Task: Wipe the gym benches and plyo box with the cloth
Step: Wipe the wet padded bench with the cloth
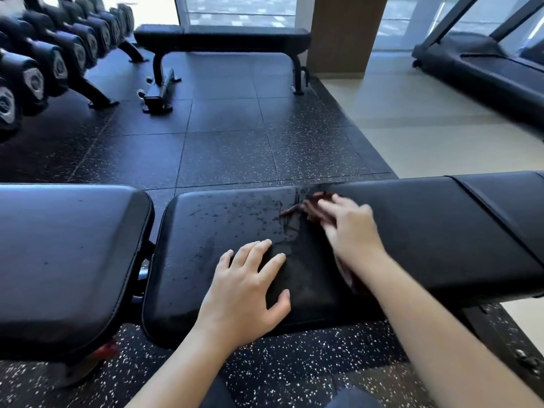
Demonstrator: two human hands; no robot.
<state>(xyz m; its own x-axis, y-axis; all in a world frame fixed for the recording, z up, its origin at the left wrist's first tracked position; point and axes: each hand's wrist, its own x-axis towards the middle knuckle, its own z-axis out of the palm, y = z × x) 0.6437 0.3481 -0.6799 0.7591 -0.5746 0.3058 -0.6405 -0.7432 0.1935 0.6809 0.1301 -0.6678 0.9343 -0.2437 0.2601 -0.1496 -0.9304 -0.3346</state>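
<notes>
We list: black padded bench (pixel 235 219), lengthwise before us, droplet-streaked; dark red cloth (pixel 295 209), crumpled on it; flat bench (pixel 223 39), beyond.

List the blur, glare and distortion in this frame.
Head view: the right hand and the cloth under it are motion-blurred; the left hand is sharp; the windows at the top blow out white; the wide lens bows the near bench; the dumbbells look soft.
</notes>
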